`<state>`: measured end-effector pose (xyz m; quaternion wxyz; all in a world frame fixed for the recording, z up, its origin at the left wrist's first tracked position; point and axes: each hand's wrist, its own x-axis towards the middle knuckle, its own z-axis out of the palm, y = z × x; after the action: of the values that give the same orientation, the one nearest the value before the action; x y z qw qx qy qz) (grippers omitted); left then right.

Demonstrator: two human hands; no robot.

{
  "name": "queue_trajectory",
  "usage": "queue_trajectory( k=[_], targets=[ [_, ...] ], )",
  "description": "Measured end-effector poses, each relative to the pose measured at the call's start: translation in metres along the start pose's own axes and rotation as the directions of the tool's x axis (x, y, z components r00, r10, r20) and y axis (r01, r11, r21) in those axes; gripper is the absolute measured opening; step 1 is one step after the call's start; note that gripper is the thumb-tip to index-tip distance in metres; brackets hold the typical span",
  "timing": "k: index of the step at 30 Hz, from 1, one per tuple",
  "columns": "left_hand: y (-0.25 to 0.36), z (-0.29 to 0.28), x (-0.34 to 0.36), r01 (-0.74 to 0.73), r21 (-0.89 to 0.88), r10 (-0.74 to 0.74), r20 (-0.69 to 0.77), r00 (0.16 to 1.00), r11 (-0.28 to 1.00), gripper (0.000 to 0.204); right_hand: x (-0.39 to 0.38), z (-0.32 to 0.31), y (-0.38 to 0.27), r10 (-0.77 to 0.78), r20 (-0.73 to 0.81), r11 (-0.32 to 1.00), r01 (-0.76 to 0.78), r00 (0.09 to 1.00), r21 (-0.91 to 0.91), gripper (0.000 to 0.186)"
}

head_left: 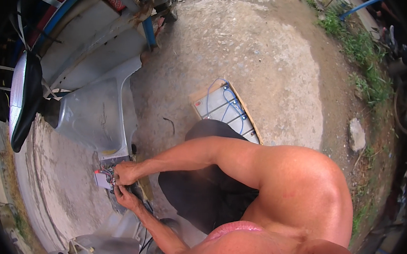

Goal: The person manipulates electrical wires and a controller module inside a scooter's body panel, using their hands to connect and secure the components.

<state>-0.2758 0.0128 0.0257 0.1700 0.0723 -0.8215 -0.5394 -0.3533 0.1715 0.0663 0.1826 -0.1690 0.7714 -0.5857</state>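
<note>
Both my hands meet at a cluster of thin coloured wires (pixel 107 172) beside a small light-grey box (pixel 102 180), left of my bent, dark-trousered leg. My right hand (pixel 126 172) reaches across from the right, its fingers curled and pressed together at the wires. Just below it, my left hand (pixel 128 198) comes up from the lower edge, with its thumb and fingertips pinched at the same bundle. My fingers partly cover the wires, so the exact strands between them cannot be made out. A grey panel (pixel 97 111) stands just beyond the wiring.
Grey battery blocks (pixel 224 109) linked by blue wires sit in a cardboard box on the concrete ground. A headlight (pixel 19 91) and a blue metal frame (pixel 149 32) are at the left. A pale rock (pixel 357 135) and grass (pixel 374 88) edge the right side.
</note>
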Motion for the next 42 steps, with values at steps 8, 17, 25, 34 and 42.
queue_trajectory(
  k=[8, 17, 25, 34, 42],
  targets=[
    [0.003, 0.0, 0.002, 0.027, -0.068, -0.029, -0.018, 0.999, 0.997, 0.038, 0.001, 0.0, 0.004, 0.013, -0.059, 0.999, -0.016, 0.998, -0.046, 0.033],
    [-0.007, -0.008, 0.005, 0.046, -0.202, -0.057, -0.046, 0.997, 0.978, 0.02, 0.007, 0.021, 0.011, -0.006, -0.069, 0.998, 0.002, 0.998, -0.057, 0.027],
    [-0.01, 0.006, 0.008, 0.003, -0.22, -0.005, -0.01, 1.0, 0.976, 0.021, 0.005, 0.004, 0.016, 0.054, -0.107, 0.997, -0.059, 0.993, -0.043, 0.026],
    [0.006, 0.001, -0.001, 0.115, -0.075, -0.126, -0.153, 0.98, 0.99, 0.017, 0.009, 0.013, 0.005, 0.121, 0.032, 0.991, -0.118, 0.992, -0.07, 0.032],
    [0.006, 0.0, 0.004, 0.161, -0.096, -0.178, -0.207, 0.962, 0.982, 0.012, 0.002, 0.016, 0.007, -0.165, 0.003, 0.982, 0.165, 0.986, -0.09, 0.022]
  ],
)
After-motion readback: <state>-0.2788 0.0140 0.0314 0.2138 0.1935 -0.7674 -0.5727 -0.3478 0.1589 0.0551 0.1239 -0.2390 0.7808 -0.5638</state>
